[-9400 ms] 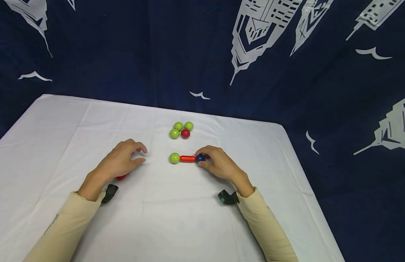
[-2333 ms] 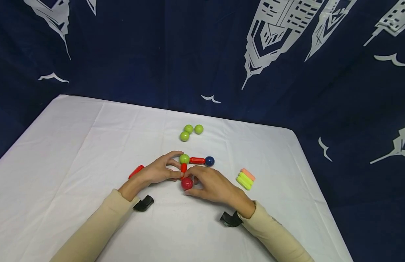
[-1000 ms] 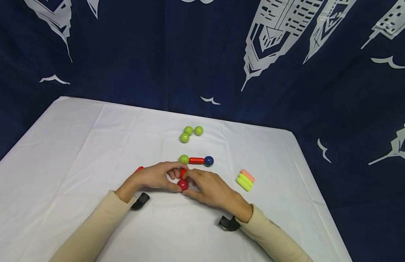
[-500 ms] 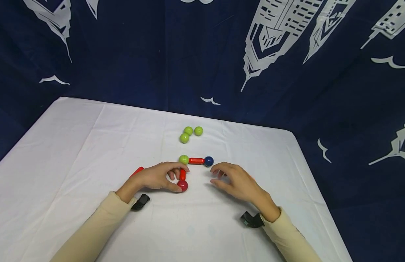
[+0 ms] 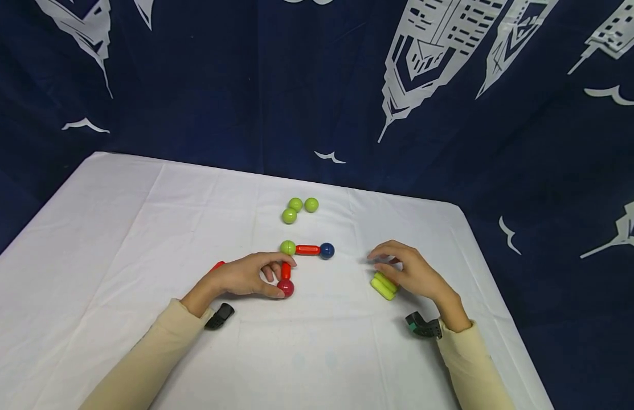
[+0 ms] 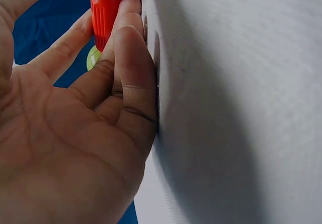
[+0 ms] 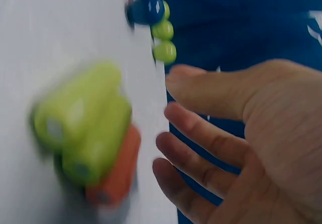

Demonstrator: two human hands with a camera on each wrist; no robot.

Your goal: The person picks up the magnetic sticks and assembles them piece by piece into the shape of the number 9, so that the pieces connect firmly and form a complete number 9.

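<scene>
My left hand [image 5: 245, 275] holds a red rod [image 5: 286, 270], with the index finger across its far end and the thumb against the red ball [image 5: 286, 288] at its near end. The rod points toward a green ball [image 5: 287, 247]; the hand partly hides where they meet. From that green ball a second red rod [image 5: 307, 250] runs right to a blue ball [image 5: 327, 251]. My right hand [image 5: 414, 273], fingers loosely bent and holding nothing, hovers beside two lime rods [image 5: 382, 287]. In the right wrist view an orange rod [image 7: 118, 168] lies against the lime ones.
Three loose green balls [image 5: 289, 216] sit farther back on the white-covered table [image 5: 296, 353]. A red piece [image 5: 219, 264] shows behind the left wrist, mostly hidden. Behind the table hangs a dark blue cloth [image 5: 193, 85] with white building prints.
My right hand let go of the red ball and moved right to the lime rods. The left hand stays at the red rod. Earlier, the red ball was taken from the back group.
</scene>
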